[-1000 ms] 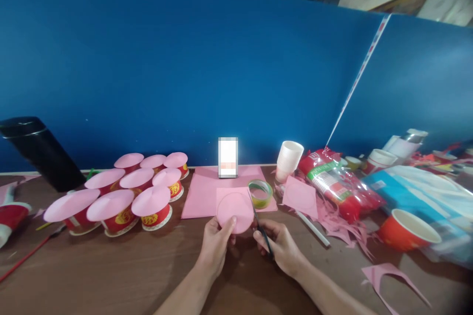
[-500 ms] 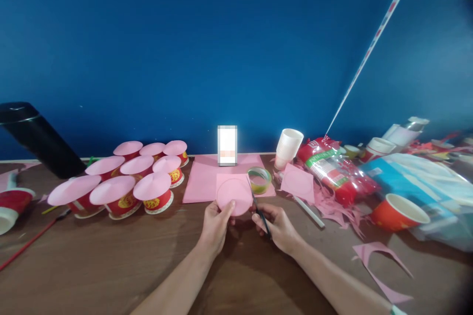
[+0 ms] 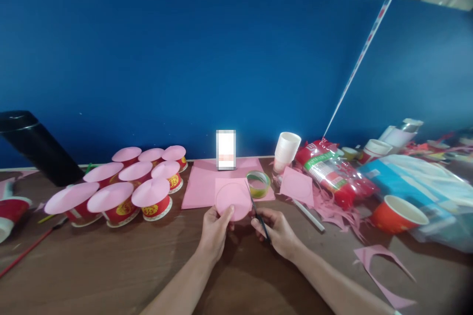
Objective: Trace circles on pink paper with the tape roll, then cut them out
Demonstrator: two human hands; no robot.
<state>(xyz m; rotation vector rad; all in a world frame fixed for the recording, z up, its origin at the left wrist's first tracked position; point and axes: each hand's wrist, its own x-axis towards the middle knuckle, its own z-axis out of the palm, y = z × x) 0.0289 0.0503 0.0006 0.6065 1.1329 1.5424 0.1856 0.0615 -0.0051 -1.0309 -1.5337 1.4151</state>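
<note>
My left hand (image 3: 216, 231) pinches a piece of pink paper (image 3: 232, 202) by its lower edge, thumb on top. A circle is drawn on the paper; its lower part is cut round, while square corners stand at the top. In my right hand (image 3: 275, 231) is a pair of dark scissors (image 3: 261, 221), held with the blades pointing up along the paper's right edge. Whether the blades are apart is too fine to make out. Just beyond lie a roll of tape (image 3: 257, 184) and a stack of pink sheets (image 3: 199, 182).
Several red cups (image 3: 153, 206) topped with pink paper discs stand at left, near a black flask (image 3: 40, 147). On the right are stacked white cups (image 3: 287, 147), a red plastic package (image 3: 325, 167), an orange cup (image 3: 399, 214) and pink paper scraps (image 3: 384, 275).
The view has shifted slightly, so the table items sit a little lower. Both hands keep their hold on the paper and the scissors, nearly unmoved.
</note>
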